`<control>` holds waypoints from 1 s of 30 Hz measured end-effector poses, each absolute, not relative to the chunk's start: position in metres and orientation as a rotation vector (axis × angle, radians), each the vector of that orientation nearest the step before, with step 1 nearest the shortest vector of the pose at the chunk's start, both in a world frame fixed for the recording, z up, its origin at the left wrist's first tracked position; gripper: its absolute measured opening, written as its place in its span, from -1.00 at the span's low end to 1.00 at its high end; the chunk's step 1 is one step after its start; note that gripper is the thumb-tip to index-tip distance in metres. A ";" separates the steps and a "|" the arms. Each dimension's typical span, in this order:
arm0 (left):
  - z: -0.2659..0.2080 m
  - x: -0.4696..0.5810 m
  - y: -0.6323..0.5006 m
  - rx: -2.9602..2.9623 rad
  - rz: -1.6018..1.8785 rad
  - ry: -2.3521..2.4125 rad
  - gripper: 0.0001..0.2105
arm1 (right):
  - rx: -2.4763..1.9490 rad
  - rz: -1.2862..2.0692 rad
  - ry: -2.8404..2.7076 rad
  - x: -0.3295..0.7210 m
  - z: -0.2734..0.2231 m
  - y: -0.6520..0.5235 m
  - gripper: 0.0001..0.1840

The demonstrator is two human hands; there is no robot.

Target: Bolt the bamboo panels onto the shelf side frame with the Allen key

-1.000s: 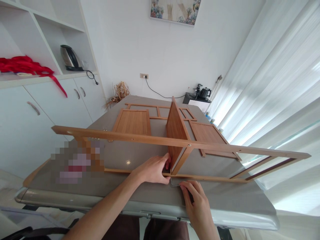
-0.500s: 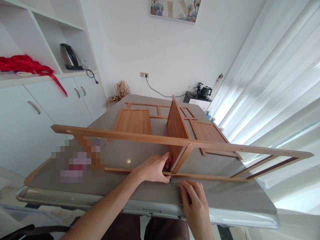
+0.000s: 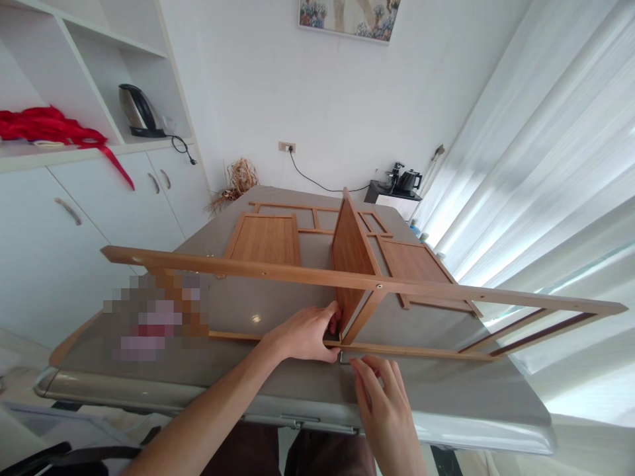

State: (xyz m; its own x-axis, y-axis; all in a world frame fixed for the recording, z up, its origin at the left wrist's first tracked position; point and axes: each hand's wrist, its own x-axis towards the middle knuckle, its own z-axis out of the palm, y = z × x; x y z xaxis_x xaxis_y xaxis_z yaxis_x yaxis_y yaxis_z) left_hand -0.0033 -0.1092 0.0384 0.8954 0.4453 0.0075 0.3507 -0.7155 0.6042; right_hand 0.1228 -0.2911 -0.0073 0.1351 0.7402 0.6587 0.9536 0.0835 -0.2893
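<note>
At the near side of the table (image 3: 461,396), right of the left hand (image 3: 307,334), a bent metal key (image 3: 343,359) lies between the two hands, just below the lower rail (image 3: 411,352) of a wooden frame (image 3: 238,266). Right hand (image 3: 384,393): thumb and forefinger pinch the key's right end, other fingers curled in beside them. Key's left end bends toward the rail, close to the foot of the upright panel (image 3: 350,244); whether the tip sits in a hole, cannot tell. Left hand clasps the lower rail just left of that joint, thumb on the near face, fingers bent over to the far side against the panel's foot. Thumb tip is just beside the key's bend. Frame stands on its long edge, running left to right across the table; panel reaches away from it toward the far side. Screw head (image 3: 380,286) shows in the upper rail above the joint. Beyond the frame, one flat board (image 3: 265,238) lies left of the panel, another (image 3: 419,268) right. Far left, a kettle (image 3: 136,109) on a shelf (image 3: 112,125); red cloth (image 3: 44,125) nearer. Right side, white curtain (image 3: 536,165).
</note>
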 end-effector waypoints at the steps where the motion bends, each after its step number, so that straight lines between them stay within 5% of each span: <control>1: 0.038 -0.003 -0.109 2.438 0.204 0.568 -0.59 | -1.698 -0.391 -1.659 0.122 -0.005 -0.291 -0.75; 30: 0.036 -0.004 -0.107 2.437 0.249 0.537 -0.60 | -1.729 -0.300 -1.868 0.137 0.002 -0.287 -0.67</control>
State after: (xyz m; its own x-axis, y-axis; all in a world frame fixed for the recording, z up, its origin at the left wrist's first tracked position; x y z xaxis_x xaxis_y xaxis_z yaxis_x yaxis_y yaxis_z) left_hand -0.0037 -0.1075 0.0357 0.8995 0.4343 0.0471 0.3169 -0.7229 0.6140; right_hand 0.1375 -0.2875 0.0016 -0.0009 0.8390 0.5441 0.9673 0.1387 -0.2123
